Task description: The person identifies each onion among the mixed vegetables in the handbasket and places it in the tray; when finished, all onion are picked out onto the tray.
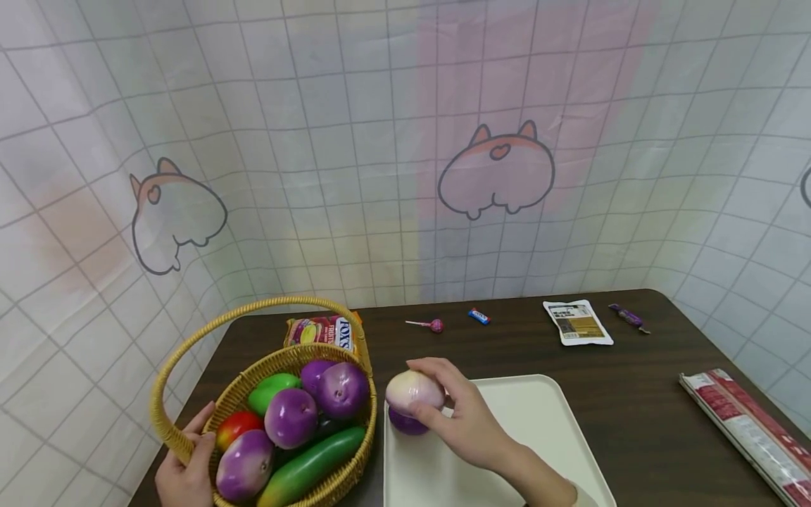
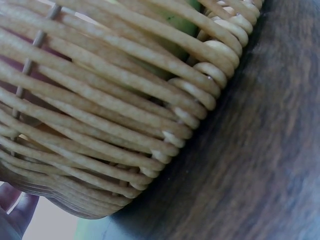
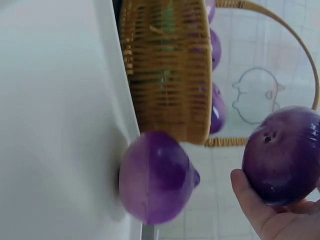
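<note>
A woven basket (image 1: 355,465) with a tall handle stands at the table's front left and holds several purple, green and red toy fruits. My left hand (image 1: 186,468) grips its near-left rim by the handle's base; the left wrist view shows only the basket wall (image 2: 110,100) and fingertips (image 2: 12,210). To the basket's right, my right hand (image 1: 443,405) holds a pale purple fruit (image 1: 413,389) just above a second purple fruit (image 1: 405,424), which lies on the left edge of a cream tray (image 1: 526,422). In the right wrist view the held fruit (image 3: 285,155) is apart from the lying fruit (image 3: 155,177).
A snack packet (image 1: 323,329) lies behind the basket. Along the back edge of the dark table (image 1: 633,394) are a lollipop (image 1: 431,324), a blue candy (image 1: 479,315), a white sachet (image 1: 576,322) and a purple candy (image 1: 629,317). A long red-and-white pack (image 1: 747,429) lies at the right.
</note>
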Motion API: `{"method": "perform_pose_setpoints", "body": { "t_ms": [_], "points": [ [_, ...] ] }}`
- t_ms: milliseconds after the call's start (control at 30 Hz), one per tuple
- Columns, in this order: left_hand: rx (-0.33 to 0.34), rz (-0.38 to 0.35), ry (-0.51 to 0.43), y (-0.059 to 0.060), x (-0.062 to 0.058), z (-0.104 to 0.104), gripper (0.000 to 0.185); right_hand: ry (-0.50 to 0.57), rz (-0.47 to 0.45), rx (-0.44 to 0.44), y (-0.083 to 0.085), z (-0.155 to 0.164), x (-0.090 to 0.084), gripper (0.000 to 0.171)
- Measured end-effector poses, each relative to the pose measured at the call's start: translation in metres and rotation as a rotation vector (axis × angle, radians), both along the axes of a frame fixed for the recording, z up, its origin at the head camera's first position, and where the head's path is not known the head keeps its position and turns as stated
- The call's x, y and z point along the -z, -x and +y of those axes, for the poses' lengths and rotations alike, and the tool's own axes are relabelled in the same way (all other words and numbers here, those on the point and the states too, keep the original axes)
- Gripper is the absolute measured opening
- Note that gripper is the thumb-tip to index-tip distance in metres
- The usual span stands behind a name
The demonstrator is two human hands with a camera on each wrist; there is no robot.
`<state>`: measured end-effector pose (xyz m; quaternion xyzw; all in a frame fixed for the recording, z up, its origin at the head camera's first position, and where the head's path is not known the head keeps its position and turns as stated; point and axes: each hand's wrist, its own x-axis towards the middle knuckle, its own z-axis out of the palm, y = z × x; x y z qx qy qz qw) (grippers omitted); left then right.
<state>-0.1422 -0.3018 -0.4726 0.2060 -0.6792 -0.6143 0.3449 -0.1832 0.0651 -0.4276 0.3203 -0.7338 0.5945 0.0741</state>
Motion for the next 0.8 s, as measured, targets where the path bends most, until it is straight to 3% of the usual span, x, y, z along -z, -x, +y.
{"method": "perform_pose_setpoints", "body": {
  "t_ms": [467,800],
  "points": [
    [0.005,0.019,-0.009,-0.001,0.002,-0.002,0.032,-0.052,-0.036,0.138,0.016,0.028,0.013,0.057],
    [0.007,-0.015,0.079,0.000,0.002,-0.002,0.030,-0.138,-0.050,0.230,0.028,0.046,0.019,0.055]
  ]
}}
